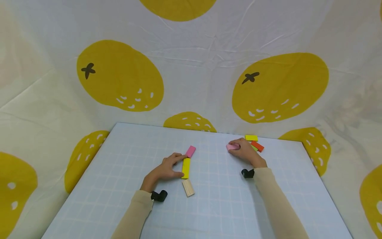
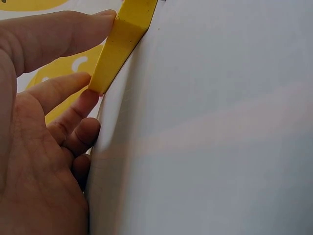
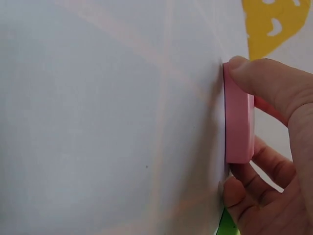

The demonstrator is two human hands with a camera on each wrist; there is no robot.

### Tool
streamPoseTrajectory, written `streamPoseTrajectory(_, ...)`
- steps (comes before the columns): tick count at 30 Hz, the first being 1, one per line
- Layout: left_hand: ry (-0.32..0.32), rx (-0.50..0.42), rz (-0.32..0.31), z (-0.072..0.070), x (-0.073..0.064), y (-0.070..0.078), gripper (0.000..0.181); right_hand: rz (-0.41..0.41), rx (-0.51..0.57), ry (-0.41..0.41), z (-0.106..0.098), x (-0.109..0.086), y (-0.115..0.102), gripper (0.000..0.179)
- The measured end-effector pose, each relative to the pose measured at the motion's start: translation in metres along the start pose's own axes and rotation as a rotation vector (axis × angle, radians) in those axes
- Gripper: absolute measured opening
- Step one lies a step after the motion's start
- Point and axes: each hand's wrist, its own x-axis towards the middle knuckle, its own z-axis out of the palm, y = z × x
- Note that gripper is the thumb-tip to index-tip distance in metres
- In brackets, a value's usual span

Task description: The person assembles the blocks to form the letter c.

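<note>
Pink block (image 1: 232, 146) is gripped by right hand (image 1: 247, 151) while spread left hand (image 1: 165, 168) touches yellow block (image 1: 186, 167).

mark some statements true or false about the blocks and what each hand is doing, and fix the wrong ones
1. The right hand holds a pink block. True.
2. The left hand touches nothing. False: it touches a yellow block.
3. The plain wooden block lies nearer the person than the yellow block by the left hand. True.
4. The red-orange block rests on top of the wooden block. False: the two lie well apart, the red-orange one beside the right hand.
5. A second pink block lies at the far end of the yellow block by the left hand. True.
6. Only one yellow block is in view. False: a second yellow block lies beyond the right hand.
</note>
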Motion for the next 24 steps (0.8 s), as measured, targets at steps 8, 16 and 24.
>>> streamPoseTrajectory(8,-0.005,0.003,-0.005,-0.0013,0.0005,0.0005,0.077,-0.017,-0.022,0.012,0.0005,-0.0016,-0.0022,0.045)
streamPoseTrajectory(16,-0.005,0.014,-0.006,-0.0021,0.0002,0.0026,0.077,-0.053,-0.049,0.019,0.0025,0.0017,0.0002,0.046)
streamPoseTrajectory(24,-0.008,-0.001,-0.033,-0.0019,0.0001,0.0039,0.075,-0.010,-0.014,0.008,0.0047,0.0007,-0.0015,0.046)
